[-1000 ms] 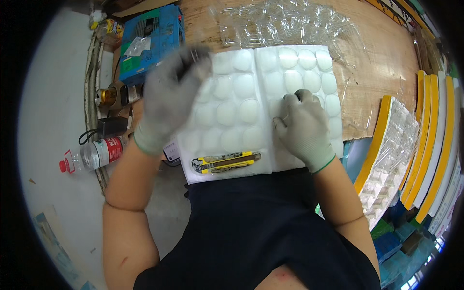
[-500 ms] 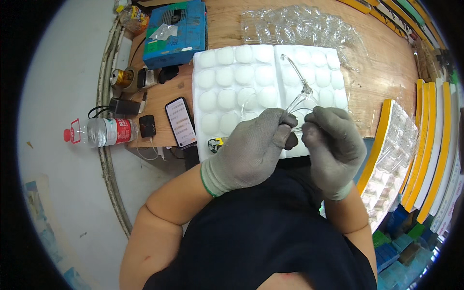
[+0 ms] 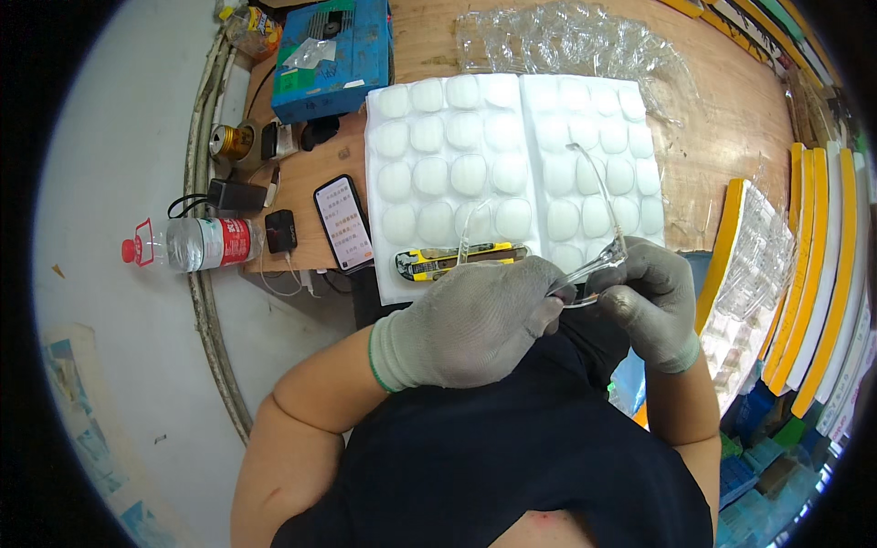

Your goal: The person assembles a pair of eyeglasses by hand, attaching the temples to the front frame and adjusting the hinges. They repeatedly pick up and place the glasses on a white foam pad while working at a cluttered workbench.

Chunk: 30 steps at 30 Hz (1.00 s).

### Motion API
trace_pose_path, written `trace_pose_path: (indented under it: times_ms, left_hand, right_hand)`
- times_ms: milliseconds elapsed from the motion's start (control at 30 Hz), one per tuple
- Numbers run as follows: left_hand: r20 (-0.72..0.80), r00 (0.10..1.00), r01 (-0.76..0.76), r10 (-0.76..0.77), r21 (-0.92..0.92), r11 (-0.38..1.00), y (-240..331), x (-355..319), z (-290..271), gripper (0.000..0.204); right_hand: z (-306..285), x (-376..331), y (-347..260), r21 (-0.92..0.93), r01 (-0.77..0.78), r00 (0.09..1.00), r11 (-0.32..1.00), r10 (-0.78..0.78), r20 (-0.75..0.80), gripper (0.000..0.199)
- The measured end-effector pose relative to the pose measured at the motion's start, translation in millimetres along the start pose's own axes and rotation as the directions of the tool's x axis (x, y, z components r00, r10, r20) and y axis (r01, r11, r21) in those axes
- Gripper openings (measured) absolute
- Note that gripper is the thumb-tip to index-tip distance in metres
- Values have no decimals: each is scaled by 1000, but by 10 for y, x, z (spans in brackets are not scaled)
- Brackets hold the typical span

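Between my hands is a pair of clear plastic eyeglasses (image 3: pixel 602 261), one temple arm rising up and away over the white pad. My left hand (image 3: pixel 475 324), in a grey glove, grips the front of the frame between thumb and fingers. My right hand (image 3: pixel 660 306), also gloved, is closed at the frame's right side, by the hinge. A second clear temple arm (image 3: pixel 467 233) shows beyond my left hand. The white padded sheet (image 3: pixel 527 137) with rounded bumps lies beneath. A yellow and black utility knife (image 3: pixel 437 264) rests on its near left part, partly hidden by my left hand.
Left of the pad are a phone (image 3: pixel 343 222), a black charger (image 3: pixel 280 232) and a water bottle (image 3: pixel 206 246). A blue box (image 3: pixel 333 64) stands at the back left. Clear plastic packaging (image 3: pixel 575 46) lies at the back. Yellow-edged white trays (image 3: pixel 827 274) stand at the right.
Both hands have come nearer to me, and the eyeglasses have shifted down and right, turning slightly. More of the utility knife now shows.
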State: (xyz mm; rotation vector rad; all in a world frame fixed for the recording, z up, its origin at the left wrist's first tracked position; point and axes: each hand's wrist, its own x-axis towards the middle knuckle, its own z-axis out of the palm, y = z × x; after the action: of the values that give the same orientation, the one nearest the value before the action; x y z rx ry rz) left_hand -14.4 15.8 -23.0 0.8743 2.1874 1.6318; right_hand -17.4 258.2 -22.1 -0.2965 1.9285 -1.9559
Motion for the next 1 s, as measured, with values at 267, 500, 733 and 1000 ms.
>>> trace_pose_path:
  times_ms: [267,500,733,1000]
  left_hand:
    - [-130,986,104,-101,19,994,52,-74,-51,26]
    - [-138,990,44,-19,181,982,14,-37,-2,22]
    - [-68,992,105,-110,-65,992,95,-18,-73,15]
    - [-16,989,144,-149,-157,977,204,-28,-181,12]
  right_hand:
    - [112,94,-19,-41,41,999,998,-41,-9,14]
    - [168,42,1,-87,-100,990,991,91,-109,11]
    - [246,-21,-150,-281,63,991,958,-94,-99,10]
    - [314,-102,-283,-379,244,959,892,-281,-45,11]
